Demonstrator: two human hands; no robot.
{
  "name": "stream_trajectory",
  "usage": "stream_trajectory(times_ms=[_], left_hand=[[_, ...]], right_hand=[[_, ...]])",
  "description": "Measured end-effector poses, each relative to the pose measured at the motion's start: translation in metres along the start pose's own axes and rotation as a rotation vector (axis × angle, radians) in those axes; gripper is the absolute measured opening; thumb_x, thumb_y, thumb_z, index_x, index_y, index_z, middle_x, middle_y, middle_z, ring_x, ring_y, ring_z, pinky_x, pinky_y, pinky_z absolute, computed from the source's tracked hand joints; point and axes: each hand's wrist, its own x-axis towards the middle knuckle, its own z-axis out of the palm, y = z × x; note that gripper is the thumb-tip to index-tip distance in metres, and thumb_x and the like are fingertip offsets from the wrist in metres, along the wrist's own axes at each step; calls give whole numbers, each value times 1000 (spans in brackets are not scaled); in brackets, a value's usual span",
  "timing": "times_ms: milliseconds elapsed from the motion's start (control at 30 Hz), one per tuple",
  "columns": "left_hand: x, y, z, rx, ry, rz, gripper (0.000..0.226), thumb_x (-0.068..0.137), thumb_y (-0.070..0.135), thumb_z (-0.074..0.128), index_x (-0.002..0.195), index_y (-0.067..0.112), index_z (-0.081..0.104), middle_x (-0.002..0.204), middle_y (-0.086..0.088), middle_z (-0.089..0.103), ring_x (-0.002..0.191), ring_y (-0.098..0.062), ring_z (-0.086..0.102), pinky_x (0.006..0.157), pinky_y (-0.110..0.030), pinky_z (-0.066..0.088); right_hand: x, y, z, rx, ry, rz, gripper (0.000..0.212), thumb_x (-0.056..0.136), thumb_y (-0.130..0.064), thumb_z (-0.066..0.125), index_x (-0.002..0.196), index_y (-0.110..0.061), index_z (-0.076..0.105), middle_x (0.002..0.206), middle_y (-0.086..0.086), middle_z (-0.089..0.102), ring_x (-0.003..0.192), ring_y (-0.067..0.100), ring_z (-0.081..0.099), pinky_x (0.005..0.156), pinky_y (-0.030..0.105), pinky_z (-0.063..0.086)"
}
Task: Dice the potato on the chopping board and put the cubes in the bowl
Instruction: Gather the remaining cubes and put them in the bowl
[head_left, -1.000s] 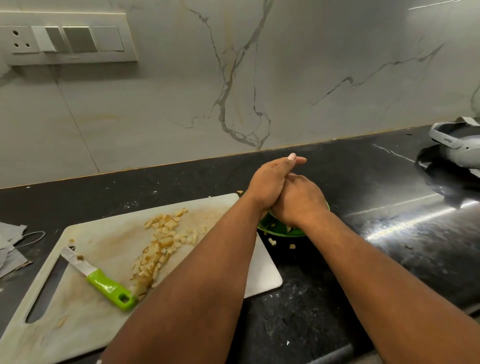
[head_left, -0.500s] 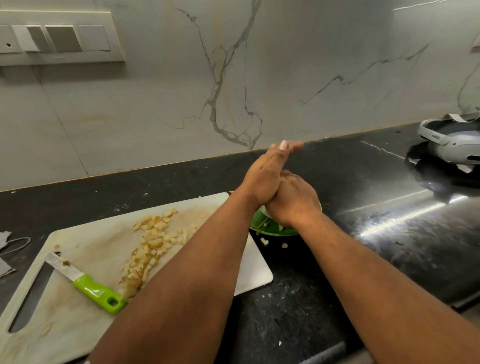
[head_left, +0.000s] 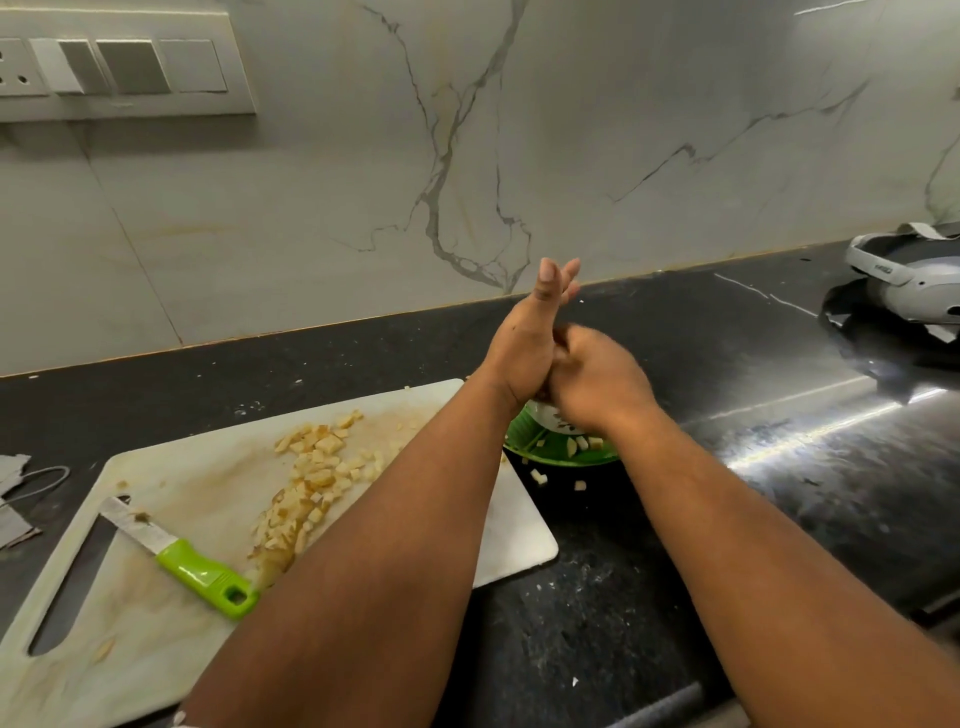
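Empty, your straight-fingered left hand (head_left: 524, 348) rubs your loosely curled right hand (head_left: 597, 382) over the bowl (head_left: 524, 441); most cubes (head_left: 311, 478) await transfer.

small dark print on the side of the white headset (head_left: 906, 280) at the far right of the counter, too tiny and blurry to read, no other words, numbers or signs anywhere

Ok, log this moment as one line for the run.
hands: left hand against right hand above bowl | cubes: most on board | knife: on board | strays: counter
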Motion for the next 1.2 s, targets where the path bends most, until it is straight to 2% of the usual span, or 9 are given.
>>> stream_trajectory(times_ms=[133, 267, 433, 633, 833, 933, 1000, 1100, 1200], left_hand=[[-4, 5, -3, -53, 31, 26, 130, 53, 102, 40, 154, 22, 46, 158, -11, 46, 147, -22, 40, 117, -36, 29], [0, 5, -6, -126, 92, 10, 108, 79, 92, 15, 154, 21, 46, 159, -12, 46, 153, -25, 33, 127, -47, 14], [9, -5, -17, -311, 193, -46, 90, 97, 77, 2, 151, 25, 52, 146, -10, 60, 144, -34, 46, 125, -55, 23], [8, 5, -24, -452, 304, -56, 95, 93, 84, 7, 140, 23, 63, 129, -7, 72, 132, -33, 58, 123, -57, 24], [-16, 59, -44, -179, 302, 26, 71, 102, 72, 26, 133, 22, 66, 126, -5, 73, 122, -25, 65, 112, -47, 43], [-47, 70, -84, 232, 178, 20, 55, 104, 60, 38, 132, 22, 67, 121, 0, 74, 109, -8, 69, 91, -26, 50], [-70, 64, -123, 390, 180, -25, 53, 104, 60, 41, 130, 22, 69, 119, 3, 75, 104, -2, 69, 88, -21, 47], [-111, 47, -181, 365, 346, -134, 55, 101, 69, 39, 120, 29, 73, 113, 6, 76, 100, -9, 67, 92, -31, 46], [-134, 27, -212, 277, 466, -197, 56, 103, 67, 34, 112, 30, 75, 111, 5, 77, 106, -15, 66, 97, -38, 46]], right_hand=[[3, 5, -6, 358, 162, 44, 34, 100, -28, 41, 90, -16, 70, 86, 3, 71, 84, 22, 66, 78, 42, 54], [8, 11, -8, 738, 284, 145, 31, 98, -19, 45, 98, -20, 77, 96, -3, 76, 97, 10, 69, 94, 36, 54], [10, 15, -13, 1009, 317, 214, 30, 97, -13, 45, 98, -11, 75, 96, 7, 77, 98, 18, 72, 94, 37, 54], [8, 19, -12, 903, 452, 101, 33, 97, -21, 43, 88, -17, 74, 89, 4, 75, 92, 18, 72, 82, 31, 55], [-14, 4, -14, 605, 542, -243, 31, 99, -27, 47, 82, -25, 73, 79, -5, 73, 82, 13, 71, 80, 42, 58], [-38, -33, -5, 476, 343, -365, 24, 95, -30, 57, 84, -19, 75, 76, -5, 72, 76, 11, 69, 73, 40, 55], [-54, -59, 4, 331, 34, -462, 17, 91, -32, 62, 90, -21, 76, 84, -9, 73, 80, 5, 66, 77, 37, 53], [-81, -99, 36, 9, -454, -629, 40, 91, -41, 66, 130, -30, 64, 132, -10, 62, 122, 7, 54, 107, 34, 42], [-102, -129, 64, -221, -619, -697, 64, 92, -59, 57, 150, -40, 37, 158, -7, 32, 145, 17, 24, 116, 48, 28]])
